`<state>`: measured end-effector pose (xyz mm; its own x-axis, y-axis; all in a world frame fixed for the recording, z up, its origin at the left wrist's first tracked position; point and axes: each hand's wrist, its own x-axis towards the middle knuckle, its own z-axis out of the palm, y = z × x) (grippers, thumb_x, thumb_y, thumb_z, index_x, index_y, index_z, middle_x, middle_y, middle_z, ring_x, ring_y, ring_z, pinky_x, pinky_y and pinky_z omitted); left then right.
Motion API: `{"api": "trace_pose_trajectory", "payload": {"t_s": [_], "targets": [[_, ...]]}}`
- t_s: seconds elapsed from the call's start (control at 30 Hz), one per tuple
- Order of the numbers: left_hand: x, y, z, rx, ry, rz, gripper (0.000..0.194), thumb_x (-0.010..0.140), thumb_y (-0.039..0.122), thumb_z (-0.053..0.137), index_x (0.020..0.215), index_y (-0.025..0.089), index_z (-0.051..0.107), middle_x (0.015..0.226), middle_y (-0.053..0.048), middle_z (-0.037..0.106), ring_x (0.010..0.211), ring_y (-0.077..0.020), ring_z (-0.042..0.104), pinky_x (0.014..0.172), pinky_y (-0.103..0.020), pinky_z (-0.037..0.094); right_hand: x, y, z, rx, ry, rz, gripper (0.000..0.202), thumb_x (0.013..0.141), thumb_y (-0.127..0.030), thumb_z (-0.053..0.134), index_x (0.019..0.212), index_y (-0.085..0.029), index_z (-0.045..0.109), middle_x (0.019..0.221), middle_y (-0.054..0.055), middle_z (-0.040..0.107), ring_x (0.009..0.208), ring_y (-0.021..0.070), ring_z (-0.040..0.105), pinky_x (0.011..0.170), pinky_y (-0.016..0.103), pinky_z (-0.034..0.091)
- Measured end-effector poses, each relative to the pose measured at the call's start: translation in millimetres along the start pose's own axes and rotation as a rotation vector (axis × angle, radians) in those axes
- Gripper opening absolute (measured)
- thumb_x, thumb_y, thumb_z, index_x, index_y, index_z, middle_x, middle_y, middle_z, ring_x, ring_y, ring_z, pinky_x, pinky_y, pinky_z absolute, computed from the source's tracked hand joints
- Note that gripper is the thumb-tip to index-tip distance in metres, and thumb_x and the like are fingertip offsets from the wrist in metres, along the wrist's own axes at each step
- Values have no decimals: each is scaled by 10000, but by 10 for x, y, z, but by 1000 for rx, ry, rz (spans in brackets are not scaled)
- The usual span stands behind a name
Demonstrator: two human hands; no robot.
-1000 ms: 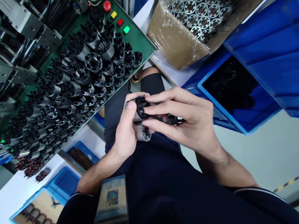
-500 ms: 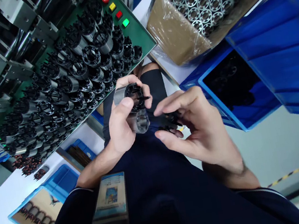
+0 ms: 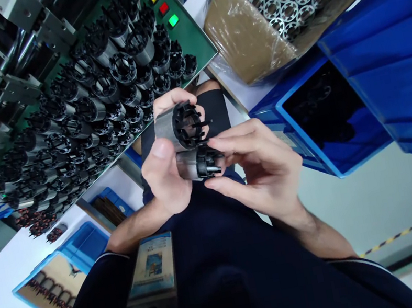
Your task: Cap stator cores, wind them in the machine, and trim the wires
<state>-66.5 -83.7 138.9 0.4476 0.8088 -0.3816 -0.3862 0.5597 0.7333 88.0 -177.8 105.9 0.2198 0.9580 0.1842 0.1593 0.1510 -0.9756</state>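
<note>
My left hand [image 3: 167, 174] is closed around two motor stator cores side by side above my lap. The upper stator core [image 3: 167, 129] carries a black pronged plastic ring on its right end. On the right end of the lower stator core [image 3: 187, 165] sits a black plastic insulator [image 3: 206, 163], its prongs pointing right. The thumb and fingers of my right hand [image 3: 266, 167] pinch around this insulator, partly covering its far side. Whether it is fully seated, I cannot tell.
Many stators with black ends [image 3: 105, 89] crowd the green machine bench [image 3: 197, 44]. At the back right, a plastic-lined carton [image 3: 237, 37] holds bare cores. Right of my hand is a blue bin [image 3: 310, 157] with dark parts. Another blue bin [image 3: 87, 249] stands lower left.
My right hand has moved left, bringing the black insulator from apart onto the lower core's open end. The left hand still grips both cores, now tilted slightly differently.
</note>
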Motion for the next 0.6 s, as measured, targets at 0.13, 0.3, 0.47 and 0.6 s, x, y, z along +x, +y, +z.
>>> {"api": "trace_pose_trajectory", "payload": {"t_s": [0.13, 0.3, 0.47, 0.6], "targets": [[-29, 65, -39, 61, -37, -57, 658, 845, 752, 984, 1285, 330, 737, 1203, -88, 666, 1043, -296, 690, 962, -455, 672, -24, -3, -51, -68, -23, -72, 643, 969, -259, 1041, 1559, -418, 841, 1378, 62, 834, 1174, 265, 836, 961, 448, 797], [44, -149, -11, 53, -12, 90, 586, 889, 800, 840, 1242, 356, 693, 1103, -92, 670, 1046, -350, 732, 958, -504, 668, -96, 28, 40, -96, 1, -72, 614, 1015, -294, 1007, 1579, -408, 794, 1352, 57, 865, 1184, 274, 870, 973, 456, 796], [45, -359, -8, 55, 171, 211, 575, 1050, 795, 744, 1399, 349, 640, 1330, -98, 753, 1313, -346, 770, 1146, -493, 671, -61, 166, 164, -119, 135, -178, 561, 991, -439, 1033, 1450, -357, 721, 1377, 79, 886, 1297, 336, 884, 1051, 548, 788], [22, -277, -170, 137, 89, 244, 455, 1102, 593, 859, 1430, 348, 660, 1483, -67, 757, 1518, -292, 726, 1248, -423, 619, 5, 197, -28, -155, 113, -196, 404, 1095, -402, 925, 1428, -347, 703, 1447, 93, 877, 1331, 311, 881, 1096, 526, 769]]}}
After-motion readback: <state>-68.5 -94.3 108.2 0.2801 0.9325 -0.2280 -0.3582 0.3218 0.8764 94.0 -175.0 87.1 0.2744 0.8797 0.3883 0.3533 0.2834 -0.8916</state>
